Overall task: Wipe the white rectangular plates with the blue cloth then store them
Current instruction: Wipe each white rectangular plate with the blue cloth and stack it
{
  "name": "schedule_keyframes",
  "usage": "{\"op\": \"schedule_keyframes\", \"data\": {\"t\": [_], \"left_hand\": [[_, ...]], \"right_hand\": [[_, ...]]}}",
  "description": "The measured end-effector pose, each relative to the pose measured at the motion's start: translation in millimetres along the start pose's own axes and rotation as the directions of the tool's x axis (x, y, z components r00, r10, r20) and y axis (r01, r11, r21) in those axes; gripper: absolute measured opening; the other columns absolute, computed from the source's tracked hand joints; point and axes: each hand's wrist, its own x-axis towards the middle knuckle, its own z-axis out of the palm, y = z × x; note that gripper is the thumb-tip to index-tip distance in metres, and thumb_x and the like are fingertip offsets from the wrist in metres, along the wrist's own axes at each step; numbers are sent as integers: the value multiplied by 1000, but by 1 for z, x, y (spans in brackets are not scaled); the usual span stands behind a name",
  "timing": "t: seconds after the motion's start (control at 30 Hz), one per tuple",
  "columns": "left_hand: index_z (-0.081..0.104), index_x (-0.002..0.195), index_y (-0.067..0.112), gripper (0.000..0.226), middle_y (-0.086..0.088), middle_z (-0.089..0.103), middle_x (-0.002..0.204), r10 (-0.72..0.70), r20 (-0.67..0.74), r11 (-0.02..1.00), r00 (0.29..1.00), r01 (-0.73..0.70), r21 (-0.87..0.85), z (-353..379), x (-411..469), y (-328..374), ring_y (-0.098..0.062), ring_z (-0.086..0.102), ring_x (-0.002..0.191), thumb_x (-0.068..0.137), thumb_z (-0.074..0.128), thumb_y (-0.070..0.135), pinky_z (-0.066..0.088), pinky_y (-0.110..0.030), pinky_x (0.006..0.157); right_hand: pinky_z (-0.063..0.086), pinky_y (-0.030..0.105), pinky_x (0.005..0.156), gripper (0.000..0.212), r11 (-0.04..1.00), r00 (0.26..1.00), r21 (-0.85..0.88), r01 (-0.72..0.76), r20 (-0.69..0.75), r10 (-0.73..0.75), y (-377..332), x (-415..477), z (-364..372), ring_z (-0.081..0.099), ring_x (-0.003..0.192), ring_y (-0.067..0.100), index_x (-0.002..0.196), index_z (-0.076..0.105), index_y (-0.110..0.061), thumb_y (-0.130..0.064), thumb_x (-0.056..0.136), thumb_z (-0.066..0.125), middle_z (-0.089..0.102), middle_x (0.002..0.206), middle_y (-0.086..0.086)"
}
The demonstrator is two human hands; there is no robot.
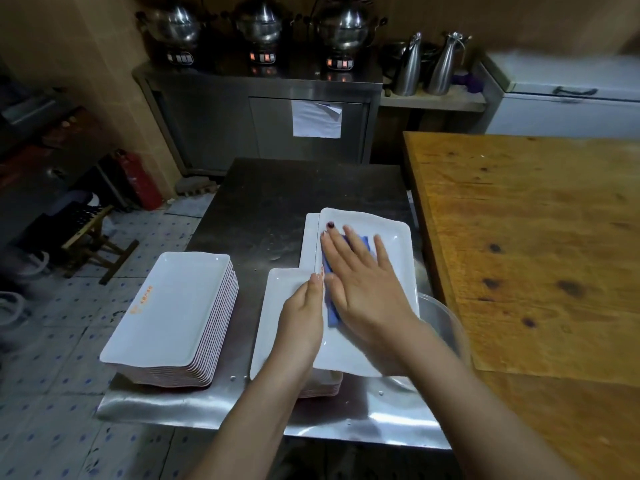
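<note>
Though dotted with dark spots, wooden table (536, 237): well right of the right hand (363, 285), set against the steel table.

Steel table (263, 202): beneath both hands, bearing all the plates.

Tall stack of plates (173, 306): left of the left hand (303, 317), apart from it; orange print along the near left edge of the uppermost plate.

Top plate (394, 237): white, rectangular, directly under the right hand; lying askew over the lower plates, right edge overhanging the bowl.

Lower plates (277, 306): white, under the left hand and beyond its fingertips, partly covered by the top plate; stacked rims showing beside the left wrist.

Round bowl (446, 323): just right of the right wrist, partly hidden under the top plate.

Right hand: flat, fingers straight and spread, pressing the cloth onto the top plate.

Left hand: fingers curled, gripping the left rim of the top plate.

Blue cloth (330, 315): pinned between right palm and top plate, showing at the thumb side and between the fingers.
</note>
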Motion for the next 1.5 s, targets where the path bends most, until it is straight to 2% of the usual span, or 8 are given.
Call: {"op": "schedule_keyframes", "data": {"t": [0.3,0.53,0.63,0.73,1.0,1.2,1.37,1.5], "left_hand": [[65,82,26,29,-1,71,88,20,-33,998,999,-22,-55,-20,21,1,-24,66,89,99,42,32,52,-41,84],[53,105,26,24,9,62,98,-35,0,971,999,34,-236,-32,41,30,-4,60,87,101,30,33,47,-16,72],[51,108,30,24,8,62,97,-55,24,966,998,59,-252,-43,48,34,-2,60,83,101,30,38,48,-16,66],[50,113,34,24,7,63,103,-58,-8,970,998,55,-237,-52,54,36,-10,61,89,100,31,43,49,-26,69],[44,134,33,41,2,59,124,-98,47,987,994,103,-121,-64,50,38,-19,61,102,98,31,48,49,-26,62],[51,129,24,40,-1,64,118,-98,31,972,995,102,-210,-76,62,39,-16,64,94,98,34,44,52,-29,75],[55,120,29,39,1,63,110,-94,51,978,994,102,-180,-77,63,41,-16,60,102,98,28,47,47,-32,93],[57,103,36,26,10,60,99,-1,79,998,997,7,-68,-71,61,41,-6,60,92,100,31,39,47,-29,89]], "right_hand": [[-12,41,115,58,876,885,-132,-463,-115,451,19,34,10,-10,146,18,151,-4,-15,-34,97,5,-6,160,2],[-25,34,108,76,982,989,155,-111,109,95,-59,18,-3,-29,137,5,148,-16,-21,-42,75,-14,-16,158,-5],[-26,36,107,63,998,997,40,-39,68,36,-54,11,-1,-28,135,9,145,-13,-21,-40,86,-3,-6,159,-6],[-17,41,110,62,984,987,-82,-158,-30,156,-36,13,5,-2,142,16,148,13,-14,-37,91,8,20,157,-1],[-18,43,113,61,912,931,-187,-365,-65,359,-4,72,-10,-15,145,18,151,-2,-17,-36,94,2,-7,160,0],[14,44,108,56,995,996,-84,-49,-80,42,-61,28,17,39,135,22,139,44,-7,-31,89,33,44,145,8],[-5,41,113,61,994,993,-22,111,-24,-112,-72,51,4,2,142,11,149,24,-14,-33,91,19,22,156,0],[-19,43,111,68,996,1000,-84,-27,-13,27,-51,90,-5,-16,144,10,152,0,-20,-40,87,-6,-2,159,-7]]}}
